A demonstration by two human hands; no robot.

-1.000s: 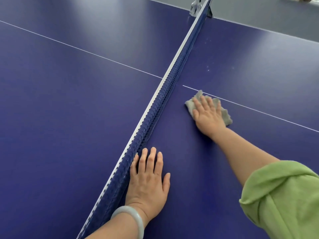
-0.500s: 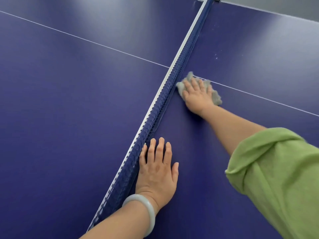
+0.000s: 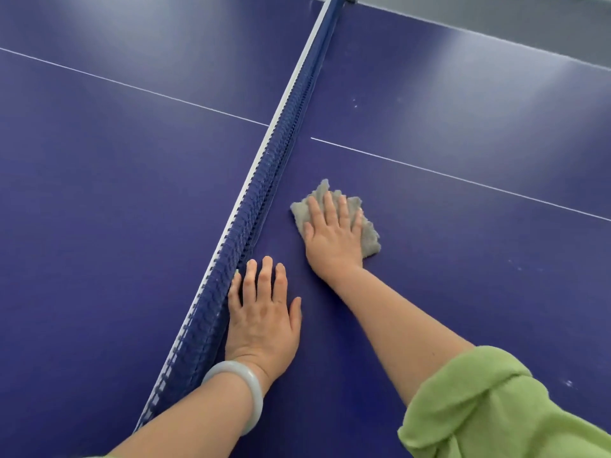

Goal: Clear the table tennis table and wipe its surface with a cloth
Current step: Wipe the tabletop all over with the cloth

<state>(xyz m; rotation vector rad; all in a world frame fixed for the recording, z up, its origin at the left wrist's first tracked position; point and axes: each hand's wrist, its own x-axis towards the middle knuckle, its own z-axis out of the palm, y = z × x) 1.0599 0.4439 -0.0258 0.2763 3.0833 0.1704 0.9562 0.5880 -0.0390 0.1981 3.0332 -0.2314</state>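
Note:
The dark blue table tennis table (image 3: 463, 276) fills the view. My right hand (image 3: 332, 234) lies flat with straight fingers on a crumpled grey cloth (image 3: 370, 238), pressing it onto the table surface just right of the net (image 3: 264, 193). My left hand (image 3: 263, 312) rests flat on the table beside the net's base, fingers straight, holding nothing. A pale bangle (image 3: 246, 391) sits on my left wrist.
The blue net with its white top band runs from bottom left to top centre, dividing the table. A white centre line (image 3: 463, 180) crosses the surface beyond the cloth. Small white specks (image 3: 355, 105) dot the right half. The table's far edge (image 3: 496, 38) shows at top right.
My right hand has drawn the cloth back along the net toward me, from the white centre line to a spot near my left hand. My left hand stays planted.

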